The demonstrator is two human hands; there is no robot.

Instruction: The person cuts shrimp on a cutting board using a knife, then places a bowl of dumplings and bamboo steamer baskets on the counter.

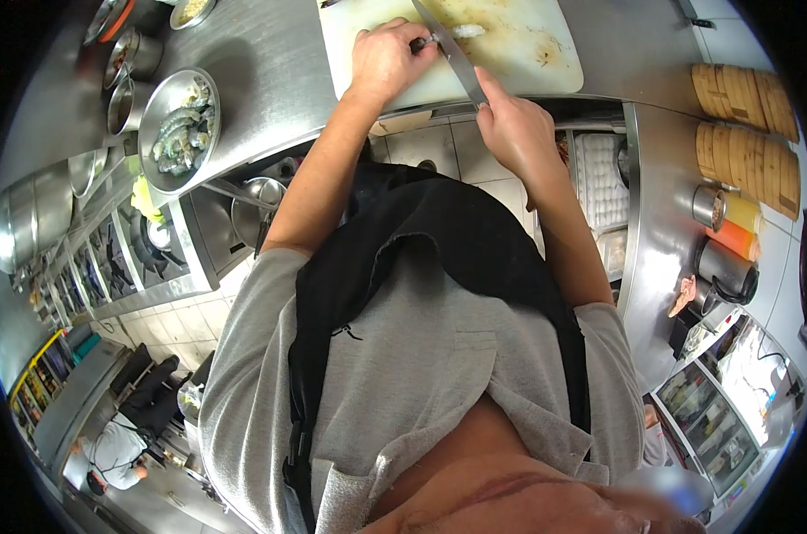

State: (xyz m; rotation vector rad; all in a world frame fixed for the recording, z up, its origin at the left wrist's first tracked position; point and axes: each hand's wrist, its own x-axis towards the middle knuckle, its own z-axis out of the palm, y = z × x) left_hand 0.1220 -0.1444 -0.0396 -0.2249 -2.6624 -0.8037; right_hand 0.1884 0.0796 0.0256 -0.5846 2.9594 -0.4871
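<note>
Grey shirt [412, 347], knife [457, 60] between hands [517, 133]

- A commercial-looking kitchen, with a long stainless-steel desk [270, 49].
- On it, a cutting board [546, 58] and a metal bowl [147, 156] of raw shrimp [183, 141].
- Metal pots [148, 55] clustered beside the bowl.
- A glass-fronted cabinet [710, 414].
- Another person [114, 452], in a white top, across the tiled floor [190, 331].

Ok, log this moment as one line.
right hand: gripping knife | left hand: at small dark piece by blade | cutting board: white piece right of blade | bowl: shrimp
</note>
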